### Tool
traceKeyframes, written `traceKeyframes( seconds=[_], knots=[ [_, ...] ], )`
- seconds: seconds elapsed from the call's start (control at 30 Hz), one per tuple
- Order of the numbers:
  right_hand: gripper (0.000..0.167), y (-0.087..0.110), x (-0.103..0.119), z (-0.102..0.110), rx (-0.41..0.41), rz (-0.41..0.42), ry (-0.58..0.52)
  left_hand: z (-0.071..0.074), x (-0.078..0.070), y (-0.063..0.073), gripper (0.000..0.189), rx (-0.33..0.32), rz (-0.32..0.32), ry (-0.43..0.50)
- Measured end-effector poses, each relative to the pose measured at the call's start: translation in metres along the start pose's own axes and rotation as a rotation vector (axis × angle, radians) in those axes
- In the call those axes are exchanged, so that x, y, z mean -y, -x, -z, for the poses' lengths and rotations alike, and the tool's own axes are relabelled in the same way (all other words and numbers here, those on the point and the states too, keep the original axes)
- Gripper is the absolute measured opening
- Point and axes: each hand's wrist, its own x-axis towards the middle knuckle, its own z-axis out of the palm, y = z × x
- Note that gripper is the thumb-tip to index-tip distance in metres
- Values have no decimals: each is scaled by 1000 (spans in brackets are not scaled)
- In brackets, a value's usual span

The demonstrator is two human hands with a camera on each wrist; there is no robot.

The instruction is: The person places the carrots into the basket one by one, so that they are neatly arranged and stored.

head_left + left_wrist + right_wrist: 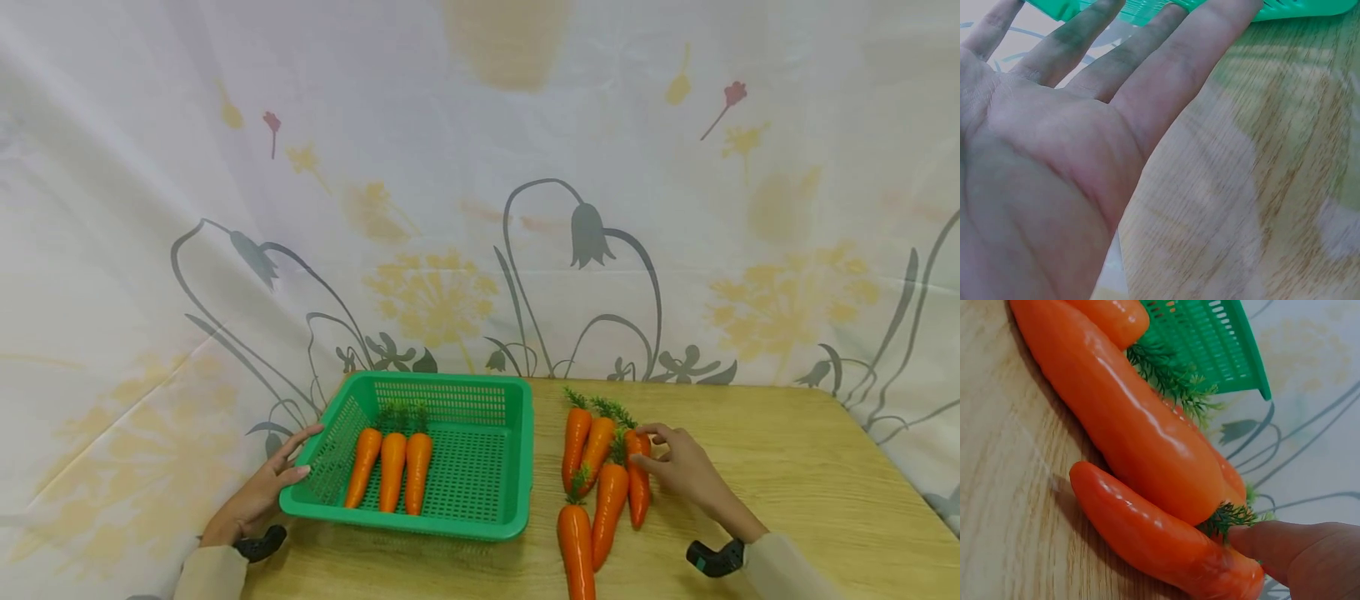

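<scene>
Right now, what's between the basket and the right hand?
In the head view, from the basket: a bare strip of table, then five loose carrots, the right hand touching the rightmost.

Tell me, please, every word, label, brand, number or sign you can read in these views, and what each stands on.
None: no readable text in any view.
Carrots and green basket: no lettering visible.
Backdrop: printed flowers and leaves only.
Black device at the right wrist: a green patch, too small to tell whether it bears writing.
</scene>
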Motion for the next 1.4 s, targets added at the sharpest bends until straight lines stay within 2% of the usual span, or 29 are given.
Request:
traceKeyframes(
  seconds=[0.27,0.53,0.7,1.0,1.4],
  knots=[
    [56,-9,-6,-4,11,22,-14,1,1,1,64,5,3,-9],
    [62,-15,-12,3,57,-78,-28,3,2,-1,64,4,0,-30],
    [63,-15,-17,8,69,-113,-40,2,1,0,64,6,2,-18],
    [62,-8,-18,18,23,-90,-79,1,1,0,64,8,0,-7],
    [72,-3,-16,32,12,-122,-180,2,1,1,64,11,-1,-18]
  ],
)
